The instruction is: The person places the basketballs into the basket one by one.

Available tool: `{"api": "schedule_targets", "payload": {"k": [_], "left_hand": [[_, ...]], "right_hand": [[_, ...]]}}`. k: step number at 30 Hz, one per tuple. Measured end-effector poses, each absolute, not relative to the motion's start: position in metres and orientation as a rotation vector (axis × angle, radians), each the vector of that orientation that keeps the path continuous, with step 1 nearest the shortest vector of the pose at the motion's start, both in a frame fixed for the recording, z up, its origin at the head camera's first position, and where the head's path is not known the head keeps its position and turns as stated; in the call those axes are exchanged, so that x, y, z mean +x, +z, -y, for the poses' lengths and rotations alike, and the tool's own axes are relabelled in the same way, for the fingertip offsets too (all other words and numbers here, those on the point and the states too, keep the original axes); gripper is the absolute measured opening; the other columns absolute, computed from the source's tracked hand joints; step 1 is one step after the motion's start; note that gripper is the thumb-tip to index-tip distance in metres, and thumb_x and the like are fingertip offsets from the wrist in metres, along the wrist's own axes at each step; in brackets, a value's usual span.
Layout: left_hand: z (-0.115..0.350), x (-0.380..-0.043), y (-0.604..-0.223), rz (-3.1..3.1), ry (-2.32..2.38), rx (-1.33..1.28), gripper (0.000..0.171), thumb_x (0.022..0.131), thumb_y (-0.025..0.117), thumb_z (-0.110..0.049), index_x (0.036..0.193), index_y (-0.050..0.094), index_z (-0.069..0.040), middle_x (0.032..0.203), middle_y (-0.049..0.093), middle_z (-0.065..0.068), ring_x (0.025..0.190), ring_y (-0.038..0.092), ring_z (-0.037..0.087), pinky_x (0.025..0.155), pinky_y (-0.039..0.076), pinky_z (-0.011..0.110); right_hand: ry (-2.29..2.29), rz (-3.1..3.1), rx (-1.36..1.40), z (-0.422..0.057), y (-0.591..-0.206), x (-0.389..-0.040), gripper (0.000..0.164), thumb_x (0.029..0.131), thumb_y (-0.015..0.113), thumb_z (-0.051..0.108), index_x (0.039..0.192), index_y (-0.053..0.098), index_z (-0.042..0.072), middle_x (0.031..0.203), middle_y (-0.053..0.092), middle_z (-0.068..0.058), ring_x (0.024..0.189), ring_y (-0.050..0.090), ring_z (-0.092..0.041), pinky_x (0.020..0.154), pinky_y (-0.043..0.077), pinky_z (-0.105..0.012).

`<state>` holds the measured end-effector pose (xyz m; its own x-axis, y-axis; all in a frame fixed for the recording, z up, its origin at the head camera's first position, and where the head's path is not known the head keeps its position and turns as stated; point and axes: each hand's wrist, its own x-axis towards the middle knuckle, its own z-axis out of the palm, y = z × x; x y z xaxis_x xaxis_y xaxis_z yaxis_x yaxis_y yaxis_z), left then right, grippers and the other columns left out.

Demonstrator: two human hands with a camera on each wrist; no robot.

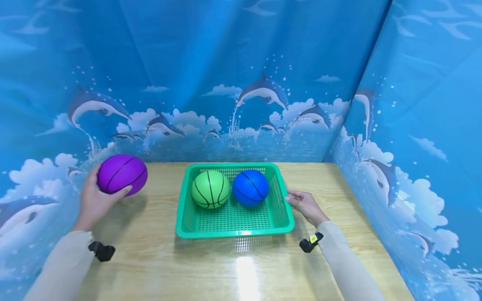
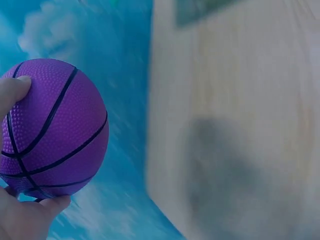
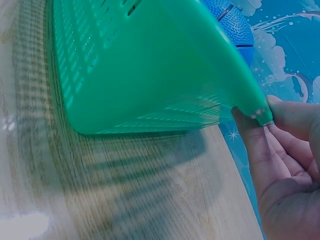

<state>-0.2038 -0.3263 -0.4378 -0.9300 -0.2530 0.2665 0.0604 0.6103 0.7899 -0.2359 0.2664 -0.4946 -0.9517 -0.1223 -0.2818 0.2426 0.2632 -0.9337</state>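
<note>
A purple mini basketball (image 1: 122, 174) is held by my left hand (image 1: 96, 201) above the left part of the table, clear of the surface. In the left wrist view, thumb and fingers curl around the purple ball (image 2: 60, 125) from two sides. My right hand (image 1: 306, 205) pinches the right rim of a green plastic basket (image 1: 233, 232). The right wrist view shows its thumb and fingers on either side of the basket's rim (image 3: 240, 65). Inside the basket, a light green ball (image 1: 211, 189) sits on the left and a blue ball (image 1: 250, 188) beside it on the right.
The basket stands on a light wooden table (image 1: 150, 267) near its back edge. A blue curtain (image 1: 196, 75) printed with dolphins and clouds hangs behind the table and along the right side. A bright light reflection (image 1: 246, 276) lies on the tabletop in front of the basket.
</note>
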Motion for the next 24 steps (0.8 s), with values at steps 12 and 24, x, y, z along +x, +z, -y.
{"api": "schedule_targets", "payload": {"k": [12, 24], "left_hand": [[0.244, -0.21, -0.395, 2.534, -1.247, -0.14, 0.107, 0.073, 0.085, -0.025, 0.154, 0.017, -0.015, 0.154, 0.023, 0.022, 0.131, 0.034, 0.051, 0.094, 0.04, 0.068], [0.173, -0.204, -0.39, 2.504, -1.4, -0.498, 0.104, 0.068, 0.088, -0.019, 0.152, 0.026, -0.018, 0.154, 0.025, 0.015, 0.129, 0.041, 0.046, 0.088, 0.051, 0.056]], "right_hand": [[-1.745, -2.249, 0.117, -0.265, -0.491, -0.234, 0.054, 0.097, 0.058, 0.021, 0.143, 0.04, -0.002, 0.135, 0.051, -0.025, 0.122, 0.054, -0.03, 0.099, 0.048, -0.035], [-1.753, -2.223, 0.103, -0.267, -0.494, -0.237, 0.054, 0.098, 0.055, 0.018, 0.144, 0.037, -0.004, 0.137, 0.049, -0.026, 0.124, 0.051, -0.031, 0.102, 0.045, -0.04]]}}
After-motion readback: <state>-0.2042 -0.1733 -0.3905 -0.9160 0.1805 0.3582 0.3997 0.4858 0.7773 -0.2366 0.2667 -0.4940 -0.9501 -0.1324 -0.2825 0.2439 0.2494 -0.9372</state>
